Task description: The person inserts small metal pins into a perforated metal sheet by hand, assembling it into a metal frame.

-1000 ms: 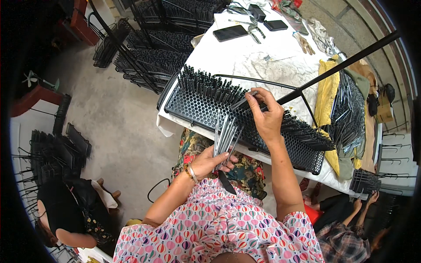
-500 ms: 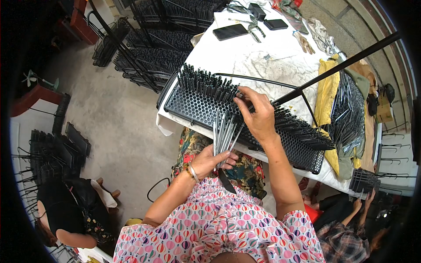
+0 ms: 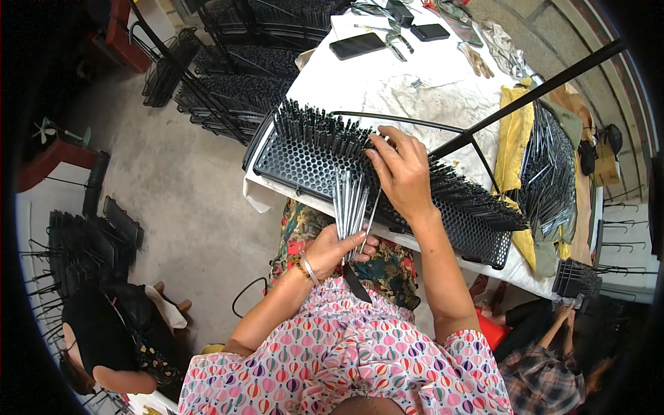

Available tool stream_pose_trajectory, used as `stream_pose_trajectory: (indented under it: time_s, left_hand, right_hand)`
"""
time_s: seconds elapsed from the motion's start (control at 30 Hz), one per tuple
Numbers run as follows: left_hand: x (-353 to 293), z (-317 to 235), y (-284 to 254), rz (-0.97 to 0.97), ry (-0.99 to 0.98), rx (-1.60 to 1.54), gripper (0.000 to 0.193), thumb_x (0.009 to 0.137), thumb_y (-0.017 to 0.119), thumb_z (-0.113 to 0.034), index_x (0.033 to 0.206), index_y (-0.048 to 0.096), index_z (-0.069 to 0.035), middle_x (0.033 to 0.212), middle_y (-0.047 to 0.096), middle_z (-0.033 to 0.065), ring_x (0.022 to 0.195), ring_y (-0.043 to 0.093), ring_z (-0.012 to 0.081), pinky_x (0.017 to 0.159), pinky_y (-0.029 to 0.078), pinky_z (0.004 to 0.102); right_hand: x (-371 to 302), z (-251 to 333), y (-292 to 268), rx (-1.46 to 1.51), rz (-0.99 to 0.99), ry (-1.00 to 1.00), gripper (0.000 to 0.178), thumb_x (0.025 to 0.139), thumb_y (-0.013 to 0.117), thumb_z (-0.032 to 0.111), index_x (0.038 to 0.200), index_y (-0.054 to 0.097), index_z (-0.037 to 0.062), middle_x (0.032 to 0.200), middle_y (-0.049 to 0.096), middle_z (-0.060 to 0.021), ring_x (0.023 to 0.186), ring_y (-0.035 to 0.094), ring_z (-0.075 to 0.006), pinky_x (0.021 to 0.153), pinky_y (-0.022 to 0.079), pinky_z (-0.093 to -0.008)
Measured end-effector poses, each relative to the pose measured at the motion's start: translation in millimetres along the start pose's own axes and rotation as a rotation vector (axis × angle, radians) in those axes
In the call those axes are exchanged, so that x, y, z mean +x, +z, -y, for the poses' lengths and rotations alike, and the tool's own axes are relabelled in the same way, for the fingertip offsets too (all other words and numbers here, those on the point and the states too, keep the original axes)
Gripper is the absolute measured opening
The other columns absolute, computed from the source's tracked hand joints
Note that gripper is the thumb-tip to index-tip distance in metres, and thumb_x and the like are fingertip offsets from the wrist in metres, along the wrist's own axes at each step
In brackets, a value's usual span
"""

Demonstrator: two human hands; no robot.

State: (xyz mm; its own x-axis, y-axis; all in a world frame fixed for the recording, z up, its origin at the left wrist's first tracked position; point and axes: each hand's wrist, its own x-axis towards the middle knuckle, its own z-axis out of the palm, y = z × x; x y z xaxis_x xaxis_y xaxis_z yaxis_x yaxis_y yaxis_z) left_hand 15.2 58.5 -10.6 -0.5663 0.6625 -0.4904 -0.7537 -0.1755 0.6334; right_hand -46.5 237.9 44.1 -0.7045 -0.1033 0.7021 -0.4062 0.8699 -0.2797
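A fanned bundle of thin silvery metal rods [image 3: 350, 204] is gripped in my left hand [image 3: 333, 250], close in front of the rack. The rack is a long black perforated tray [image 3: 290, 162] lying along the table edge. Dense rows of dark upright rods [image 3: 319, 130] stand in its far-side holes, and more fill its right part. My right hand [image 3: 404, 173] reaches over the middle of the rack. Its thumb and fingertips are bent together at the end of the left rod row; whatever they pinch there is hidden among the rods.
A black frame bar [image 3: 546, 84] slants up from the rack. On the white-covered table lie phones [image 3: 357, 45], pliers [image 3: 400, 48] and a glove [image 3: 476, 61]. A yellow-edged sack of rods [image 3: 550, 173] sits at right. Stacked racks [image 3: 249, 93] stand far left; other people work at both lower sides.
My right hand has shifted slightly left and up along the rod row. The left hand still holds the bundle, with one rod now leaning apart to the right. The view has moved a little.
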Motion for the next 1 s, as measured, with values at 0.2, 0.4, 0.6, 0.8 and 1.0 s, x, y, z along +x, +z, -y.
stream_pose_trajectory:
  time_s: [0.2, 0.4, 0.6, 0.8, 1.0]
  left_hand:
    - [3, 2, -3, -0.046, -0.028, -0.026, 0.027, 0.091, 0.055, -0.016, 0.112, 0.053, 0.000, 0.091, 0.063, 0.0088, 0.078, 0.061, 0.0150, 0.066, 0.053, 0.0275]
    - [-2, -6, 4, 0.038, 0.039, 0.058, 0.029, 0.092, 0.053, -0.016, 0.116, 0.053, 0.001, 0.089, 0.062, 0.0070, 0.074, 0.058, 0.0115, 0.066, 0.051, 0.0257]
    - [-5, -4, 8, 0.091, 0.038, 0.095, 0.029, 0.093, 0.050, -0.016, 0.117, 0.052, 0.001, 0.091, 0.062, 0.0074, 0.079, 0.060, 0.0135, 0.069, 0.051, 0.0269]
    - [-2, 2, 2, -0.004, -0.002, 0.041, 0.028, 0.093, 0.050, -0.018, 0.116, 0.054, -0.001, 0.104, 0.063, 0.0118, 0.091, 0.063, 0.0195, 0.074, 0.054, 0.0304]
    - [-1, -3, 5, -0.082, -0.019, -0.060, 0.031, 0.092, 0.051, -0.019, 0.118, 0.051, -0.002, 0.102, 0.063, 0.0118, 0.089, 0.063, 0.0192, 0.072, 0.055, 0.0316]
  right_hand:
    - [-14, 8, -26, 0.156, -0.050, 0.177, 0.014, 0.076, 0.066, 0.002, 0.090, 0.065, 0.0007, 0.086, 0.062, -0.0115, 0.072, 0.059, -0.0251, 0.063, 0.046, -0.0334]
    - [-54, 30, -37, 0.485, 0.109, 0.821, 0.022, 0.082, 0.065, 0.014, 0.095, 0.064, -0.0035, 0.077, 0.063, -0.0073, 0.060, 0.054, -0.0093, 0.052, 0.043, -0.0226]
    - [-61, 23, -29, 0.854, 0.291, 1.084, 0.023, 0.083, 0.066, 0.019, 0.089, 0.063, -0.0034, 0.073, 0.063, -0.0035, 0.065, 0.055, -0.0057, 0.054, 0.044, -0.0212]
    - [-65, 16, -30, 0.911, 0.309, 1.145, 0.016, 0.084, 0.063, 0.015, 0.089, 0.065, -0.0008, 0.075, 0.065, -0.0055, 0.061, 0.057, -0.0076, 0.052, 0.045, -0.0203]
    - [-46, 24, -43, 0.770, -0.006, 0.934, 0.026, 0.083, 0.065, 0.010, 0.106, 0.059, -0.0010, 0.080, 0.066, -0.0054, 0.067, 0.060, -0.0086, 0.058, 0.047, -0.0206]
